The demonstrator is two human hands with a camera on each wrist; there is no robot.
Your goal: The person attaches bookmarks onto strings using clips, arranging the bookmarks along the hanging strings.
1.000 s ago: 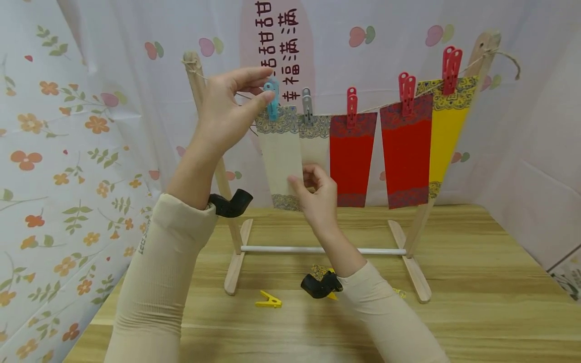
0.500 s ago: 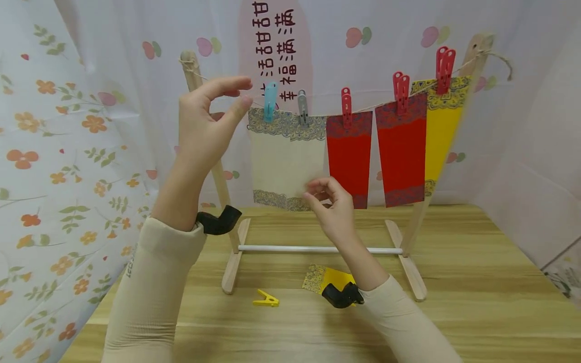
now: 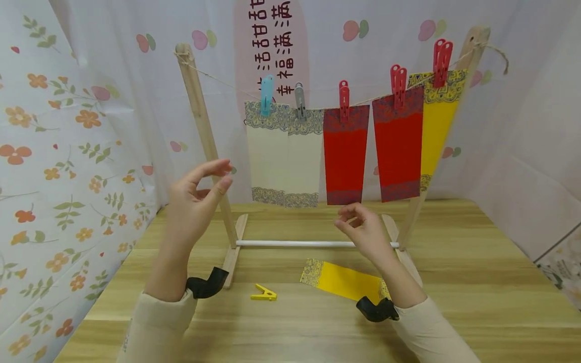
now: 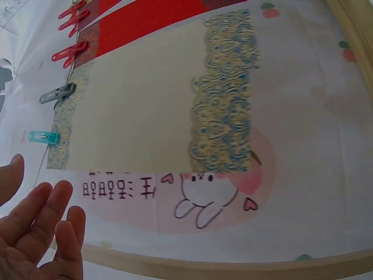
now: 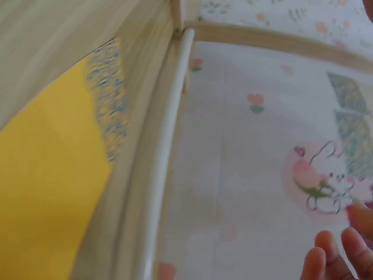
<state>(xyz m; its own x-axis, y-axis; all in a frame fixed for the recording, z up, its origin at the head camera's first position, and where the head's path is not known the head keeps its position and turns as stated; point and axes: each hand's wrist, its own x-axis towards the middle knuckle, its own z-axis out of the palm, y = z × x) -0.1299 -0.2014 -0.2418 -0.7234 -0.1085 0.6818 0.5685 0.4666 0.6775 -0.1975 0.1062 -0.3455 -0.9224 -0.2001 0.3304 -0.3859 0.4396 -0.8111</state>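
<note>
My left hand [image 3: 195, 199] hovers beside the rack's left post, fingers loosely bent and holding nothing. In front of the rack my right hand [image 3: 363, 227] hangs below the red cards, its fingers relaxed around nothing. Two cream patterned cards hang side by side: the left cream card [image 3: 268, 161] under a blue clothespin [image 3: 267, 96], the right cream card [image 3: 305, 164] under a grey clothespin [image 3: 300, 101]. On the table lie a yellow card [image 3: 345, 280], its right end partly behind my right wrist, and a yellow clothespin [image 3: 265, 293].
A twine line [image 3: 218, 80] spans the wooden rack [image 3: 195, 106]. Red clothespins hold a red card [image 3: 346, 161], another red card [image 3: 398, 151] and a hanging yellow card [image 3: 438, 131]. A white bar [image 3: 295, 244] joins the feet. Patterned cloth [image 3: 81, 166] stands behind and left.
My left hand has come away from the blue clothespin and dropped. My right hand has left the left cream card, moving right and down. That card now hangs free beside the other.
</note>
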